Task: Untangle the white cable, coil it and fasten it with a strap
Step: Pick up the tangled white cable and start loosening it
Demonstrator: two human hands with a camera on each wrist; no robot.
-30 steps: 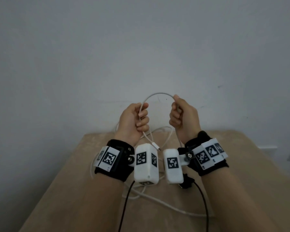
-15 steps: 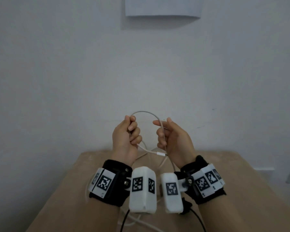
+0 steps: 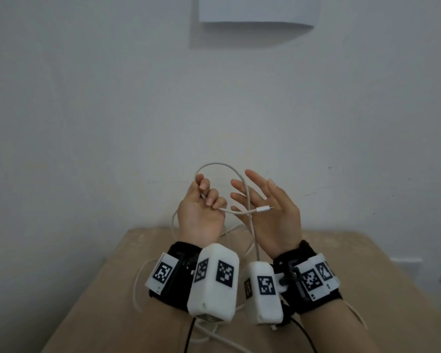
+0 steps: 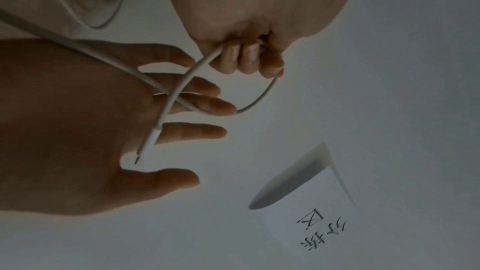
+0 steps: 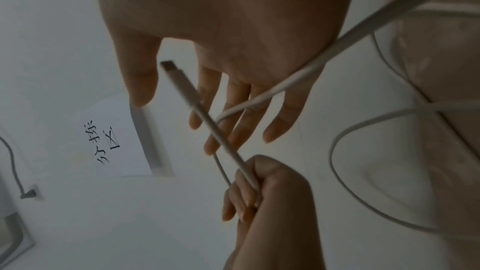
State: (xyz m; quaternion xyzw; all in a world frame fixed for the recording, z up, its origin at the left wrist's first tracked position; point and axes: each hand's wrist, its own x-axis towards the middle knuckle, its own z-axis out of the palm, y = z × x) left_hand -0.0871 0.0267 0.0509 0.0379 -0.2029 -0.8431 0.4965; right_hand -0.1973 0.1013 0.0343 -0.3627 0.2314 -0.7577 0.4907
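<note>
Both my hands are raised clear above the table point(image 3: 367, 263). My left hand point(image 3: 201, 212) grips the cable point(image 3: 215, 164); its plug point(image 3: 264, 208) points right across my spread right hand point(image 3: 273, 215).

My head camera is looking forward and down from above the wrists, facing the wall past the surface point(image 3: 367, 289). My wrist cameras are sitting close under each palm, pointing along the fingers towards that wall. All three are sharing the white cable point(image 3: 242, 182) and the wall paper point(image 3: 255, 11).
</note>
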